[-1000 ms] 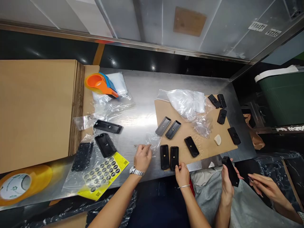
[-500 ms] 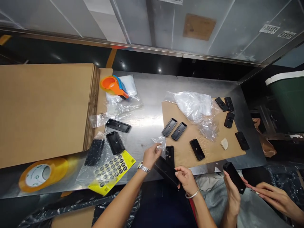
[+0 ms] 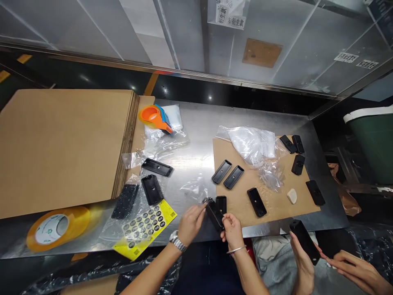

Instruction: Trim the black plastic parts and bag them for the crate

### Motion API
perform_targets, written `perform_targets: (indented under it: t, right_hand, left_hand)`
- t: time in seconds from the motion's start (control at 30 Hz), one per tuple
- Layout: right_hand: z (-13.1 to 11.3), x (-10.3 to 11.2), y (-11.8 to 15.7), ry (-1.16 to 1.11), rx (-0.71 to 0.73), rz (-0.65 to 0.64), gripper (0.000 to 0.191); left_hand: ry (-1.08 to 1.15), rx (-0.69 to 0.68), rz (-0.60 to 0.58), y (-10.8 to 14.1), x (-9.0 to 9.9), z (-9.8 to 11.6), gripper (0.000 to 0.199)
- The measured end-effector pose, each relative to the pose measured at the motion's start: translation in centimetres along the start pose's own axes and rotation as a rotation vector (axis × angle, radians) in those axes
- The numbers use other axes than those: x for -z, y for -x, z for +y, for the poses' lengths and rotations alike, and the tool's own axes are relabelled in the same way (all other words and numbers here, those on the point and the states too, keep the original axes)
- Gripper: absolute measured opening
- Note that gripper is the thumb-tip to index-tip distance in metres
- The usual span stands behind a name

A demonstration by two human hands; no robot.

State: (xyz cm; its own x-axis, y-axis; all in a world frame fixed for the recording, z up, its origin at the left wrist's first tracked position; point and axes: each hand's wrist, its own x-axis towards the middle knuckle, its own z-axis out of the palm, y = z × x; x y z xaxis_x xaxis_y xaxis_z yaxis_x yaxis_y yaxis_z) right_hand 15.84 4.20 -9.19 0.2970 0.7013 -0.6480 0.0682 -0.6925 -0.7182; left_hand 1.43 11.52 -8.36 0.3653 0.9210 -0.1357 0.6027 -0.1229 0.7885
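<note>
Between my two hands a narrow black plastic case (image 3: 214, 214) is held at a slant above the table's front edge. My left hand (image 3: 190, 224) has its fingertips closed at the far end of the case. My right hand (image 3: 232, 230) pinches the near end between thumb and fingers. Just beyond my left fingertips lies a crumpled clear plastic bag (image 3: 195, 187). Another black tray-like shell (image 3: 221, 203) rests partly behind the held case. Two open black shells (image 3: 221, 171) lie farther back on the brown cardboard sheet (image 3: 245, 209).
On the left are stacked cardboard (image 3: 67, 143), an orange tape dispenser (image 3: 153, 116), a tape roll (image 3: 52, 229) and a yellow sticker sheet (image 3: 144, 231). Several black parts (image 3: 297, 164) lie at right. A co-worker's hands (image 3: 302, 262) hold a black case (image 3: 304, 241) at lower right.
The held case has moved slightly up and left and turned steeper. My left hand has come down from the clear bag to the case's far end. The whole view has shifted slightly.
</note>
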Motion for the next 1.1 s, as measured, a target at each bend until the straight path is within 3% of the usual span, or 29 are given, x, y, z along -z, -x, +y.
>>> perform_targets:
  t: [0.13,0.23,0.4,0.47,0.57,0.63,0.8,0.97,1.03,1.1]
  right_hand:
    - [-2.0,-0.9,0.7,0.145,0.209,0.001,0.017]
    - [-3.0,-0.9,0.6,0.232,0.313,0.0,0.021]
    - [-4.1,-1.4,-1.0,0.321,0.249,0.068,0.037]
    - [-5.0,-1.6,-1.3,0.475,0.243,0.106,0.042]
    - [-7.0,-1.7,-1.4,0.822,0.283,0.084,0.033]
    - [-8.4,-1.7,-1.5,0.921,0.316,0.027,0.028]
    - [-11.3,-1.8,-2.6,0.852,0.47,-0.118,0.023]
    - [-11.9,-1.5,-4.2,0.661,0.593,-0.266,0.027]
    - [-11.4,-0.3,-5.6,0.516,0.589,-0.217,0.024]
    - [-10.7,2.1,-7.8,0.415,0.549,-0.053,0.026]
  left_hand:
    - [-0.099,-0.046,0.086,0.3,-0.2,0.0,0.031]
    - [-0.147,-0.113,0.088,0.1,0.1,0.0,0.027]
    - [-0.217,-0.206,0.112,0.2,0.9,0.8,0.026]
    - [-0.253,-0.304,0.103,0.2,1.3,1.4,0.026]
    - [-0.29,-0.418,0.071,-0.2,2.2,2.3,0.024]
    - [-0.315,-0.386,0.077,-0.7,3.2,2.3,0.022]
    - [-0.331,-0.24,0.13,-2.9,5.8,1.2,0.022]
    - [-0.291,-0.267,0.261,-4.5,6.4,0.4,0.023]
    - [-0.291,-0.298,0.312,-4.6,6.0,-0.5,0.023]
    - [-0.294,-0.327,0.315,-4.2,5.4,-1.8,0.023]
